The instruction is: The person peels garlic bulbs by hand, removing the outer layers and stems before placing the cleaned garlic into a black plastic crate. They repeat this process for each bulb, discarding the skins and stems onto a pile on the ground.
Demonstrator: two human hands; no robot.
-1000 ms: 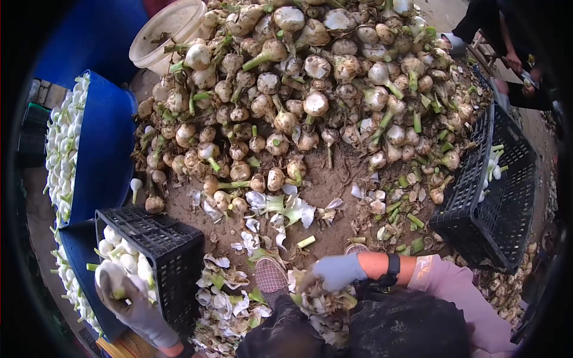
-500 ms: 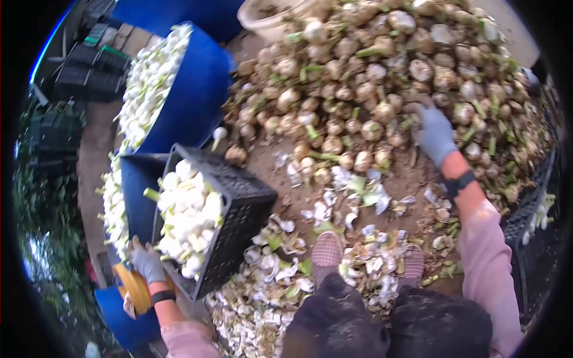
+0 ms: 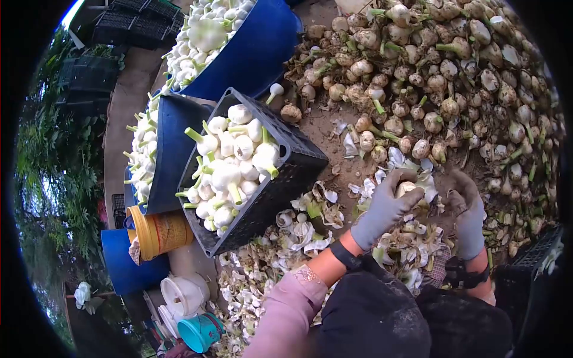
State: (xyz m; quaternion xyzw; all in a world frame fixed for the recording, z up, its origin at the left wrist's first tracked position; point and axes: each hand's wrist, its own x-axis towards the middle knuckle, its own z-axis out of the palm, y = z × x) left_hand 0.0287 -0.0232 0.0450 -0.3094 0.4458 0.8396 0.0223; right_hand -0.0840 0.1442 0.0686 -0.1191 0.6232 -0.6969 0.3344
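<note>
My left hand (image 3: pixel 388 206), in a grey glove with a soiled palm, has its fingers curled round a pale bulb (image 3: pixel 407 190). Close by on the right is my right hand (image 3: pixel 468 209), also gloved, its fingers bent; whether anything is between them I cannot make out. Beyond both hands lies a heap of brown, unpeeled garlic bulbs (image 3: pixel 436 89). Loose white skins (image 3: pixel 298 230) cover the ground under and beside the hands. A tilted black crate (image 3: pixel 286 185) on the left holds clean white bulbs (image 3: pixel 227 173) with cut green stems.
Behind the crate stand large blue tubs (image 3: pixel 250 53) of white bulbs. At the lower left are a yellow bucket (image 3: pixel 161 231), a blue container (image 3: pixel 128 262), a white bucket (image 3: pixel 179 295) and a teal bucket (image 3: pixel 197 332). Another black crate (image 3: pixel 534 250) stands at the right edge.
My left hand has moved from the crate's lower edge to the middle and now holds a bulb. My right hand has come back from the heap toward me. The view has shifted.
</note>
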